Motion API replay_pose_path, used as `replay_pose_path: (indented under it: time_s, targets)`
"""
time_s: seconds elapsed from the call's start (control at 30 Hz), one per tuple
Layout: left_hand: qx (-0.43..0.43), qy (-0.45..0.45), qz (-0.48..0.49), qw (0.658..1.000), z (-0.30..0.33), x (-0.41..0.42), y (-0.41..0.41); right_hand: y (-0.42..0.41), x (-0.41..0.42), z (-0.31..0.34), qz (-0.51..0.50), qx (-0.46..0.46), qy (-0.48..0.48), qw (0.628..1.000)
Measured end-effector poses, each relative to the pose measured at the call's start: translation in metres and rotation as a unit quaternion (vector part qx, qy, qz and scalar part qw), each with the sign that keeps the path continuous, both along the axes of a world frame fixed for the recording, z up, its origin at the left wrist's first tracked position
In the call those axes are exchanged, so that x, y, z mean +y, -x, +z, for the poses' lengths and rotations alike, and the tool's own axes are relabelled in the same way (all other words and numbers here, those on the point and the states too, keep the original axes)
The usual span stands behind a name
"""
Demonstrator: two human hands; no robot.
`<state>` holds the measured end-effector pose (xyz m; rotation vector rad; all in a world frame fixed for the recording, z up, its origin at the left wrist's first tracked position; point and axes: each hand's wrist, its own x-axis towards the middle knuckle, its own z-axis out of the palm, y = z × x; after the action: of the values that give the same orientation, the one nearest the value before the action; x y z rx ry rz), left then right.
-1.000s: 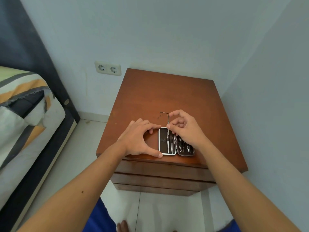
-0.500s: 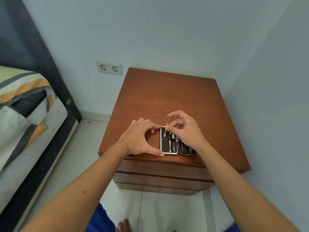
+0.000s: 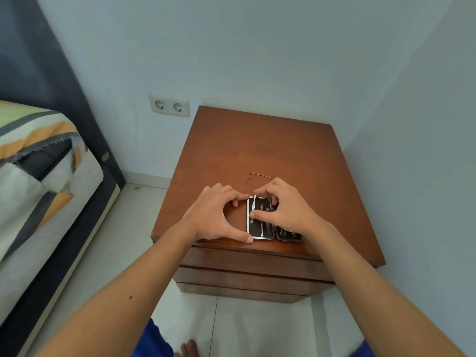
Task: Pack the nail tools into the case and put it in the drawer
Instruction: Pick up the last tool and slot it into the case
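A small nail-tool case [image 3: 268,234] lies spread flat near the front edge of the brown nightstand [image 3: 257,150], its dark lining showing several metal tools. My left hand [image 3: 216,215] braces the case's left side with forefinger and thumb. My right hand [image 3: 283,210] lies over the middle of the case and presses a thin silver tool [image 3: 253,204] into the left half; its top tip sticks out past the case's far rim. The right half is mostly hidden under my right hand. A thin wire-like tool [image 3: 260,175] rests on the wood behind my hands.
Closed drawers [image 3: 247,266] run across the nightstand's front below the case. A bed [image 3: 38,181] with a striped cover stands at the left, a double wall socket [image 3: 170,105] behind. White floor tiles and my foot [image 3: 189,349] are below.
My right hand has brought the silver tool down from above the case's far edge into the left half and now presses on it. My left hand has stayed put.
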<state>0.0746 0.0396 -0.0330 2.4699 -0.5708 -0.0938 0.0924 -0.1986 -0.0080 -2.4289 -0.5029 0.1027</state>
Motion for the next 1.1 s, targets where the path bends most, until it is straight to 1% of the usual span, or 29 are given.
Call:
replay_pose_path:
  time_s: [0.13,0.27,0.53,0.7,0.8,0.93,1.0,1.1]
  targets:
    - [0.002,0.001,0.000,1.000,0.000,0.000,0.000,0.004,-0.003,0.005,0.035,0.012,0.033,0.999]
    - [-0.002,0.001,0.000,1.000,0.000,0.000,0.001,0.007,-0.005,0.004,0.044,0.008,0.046,0.998]
    - [-0.002,-0.001,-0.001,1.000,0.001,0.000,0.002,0.013,-0.012,0.001,0.069,0.014,0.043,0.997]
    - [-0.001,-0.001,-0.002,1.000,0.002,0.000,0.002,0.014,-0.014,0.003,0.078,0.039,0.050,0.995]
    - [-0.004,-0.004,-0.005,1.000,0.001,0.000,0.001,0.010,-0.014,0.007,0.048,0.021,0.026,0.998]
    - [-0.006,-0.006,-0.006,1.000,0.002,0.000,0.000,-0.015,-0.014,0.010,-0.035,-0.056,-0.010,0.998]
    - [-0.003,-0.007,-0.007,1.000,0.002,0.000,0.000,-0.033,-0.013,0.010,-0.072,-0.090,0.005,0.993]
    - [0.000,-0.011,-0.006,1.000,0.003,0.000,0.000,-0.057,-0.006,0.008,-0.093,-0.094,0.056,0.990]
